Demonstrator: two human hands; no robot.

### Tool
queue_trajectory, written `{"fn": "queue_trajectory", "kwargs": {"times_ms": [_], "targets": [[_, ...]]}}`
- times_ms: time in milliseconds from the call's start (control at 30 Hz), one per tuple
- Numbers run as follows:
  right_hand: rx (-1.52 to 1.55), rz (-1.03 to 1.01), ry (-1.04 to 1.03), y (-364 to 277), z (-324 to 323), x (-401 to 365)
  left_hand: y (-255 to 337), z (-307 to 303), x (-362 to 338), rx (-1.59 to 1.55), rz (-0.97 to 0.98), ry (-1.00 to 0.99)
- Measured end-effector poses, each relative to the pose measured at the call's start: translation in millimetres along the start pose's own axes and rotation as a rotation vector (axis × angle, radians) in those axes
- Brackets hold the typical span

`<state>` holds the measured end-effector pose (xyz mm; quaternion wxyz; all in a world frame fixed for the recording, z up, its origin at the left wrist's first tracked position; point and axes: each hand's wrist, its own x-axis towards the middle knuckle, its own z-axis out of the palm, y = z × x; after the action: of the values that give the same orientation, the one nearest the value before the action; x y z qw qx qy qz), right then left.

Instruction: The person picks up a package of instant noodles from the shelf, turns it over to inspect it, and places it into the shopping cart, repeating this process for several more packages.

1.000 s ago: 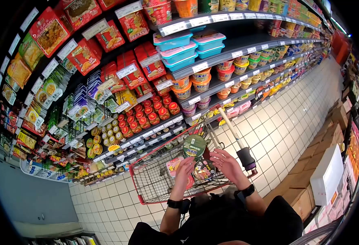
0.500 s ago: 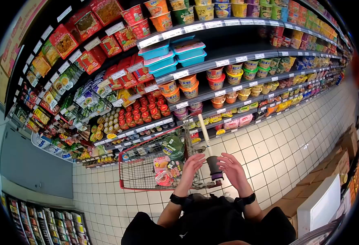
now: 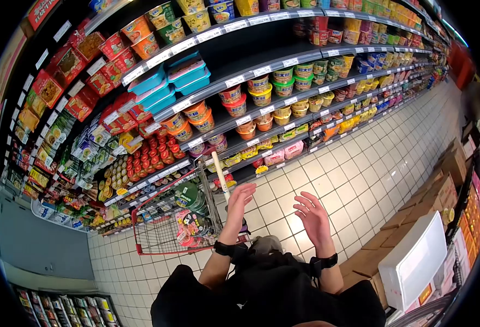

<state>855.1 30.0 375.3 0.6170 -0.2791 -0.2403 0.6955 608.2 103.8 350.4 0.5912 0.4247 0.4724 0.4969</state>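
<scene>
My left hand (image 3: 239,207) is raised beside the shopping cart, fingers stretched out, and overlaps the near end of its pale handle bar (image 3: 220,173) in this view. My right hand (image 3: 312,218) is held up over the tiled floor, fingers spread, with nothing in it. Both wrists have black bands. The shopping cart (image 3: 136,231), a wire basket with red edging, stands to my left. Inside it lie a large green rounded item (image 3: 190,197) and pink printed packages (image 3: 187,222).
Ahead, long shelves (image 3: 262,71) carry instant noodle cups (image 3: 233,101), stacked blue boxes (image 3: 155,90) and red-lidded jars (image 3: 155,155). Cardboard boxes (image 3: 409,223) and a white foam box (image 3: 414,261) line the right side. A grey door (image 3: 43,240) is at left.
My view has turned right, and the cart now sits further left of me. My hands have moved apart; the right one is away from the cart handle.
</scene>
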Motion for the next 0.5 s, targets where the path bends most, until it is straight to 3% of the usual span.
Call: {"fn": "queue_trajectory", "kwargs": {"times_ms": [267, 500], "targets": [[-0.057, 0.106, -0.142, -16.7, 6.7, 71.0, 18.8, -10.6, 54.2, -0.102, 0.080, 0.181], [-0.167, 0.144, -0.240, -31.9, 35.5, 186.8, 34.7, -39.2, 145.1, -0.145, 0.209, 0.333]]}}
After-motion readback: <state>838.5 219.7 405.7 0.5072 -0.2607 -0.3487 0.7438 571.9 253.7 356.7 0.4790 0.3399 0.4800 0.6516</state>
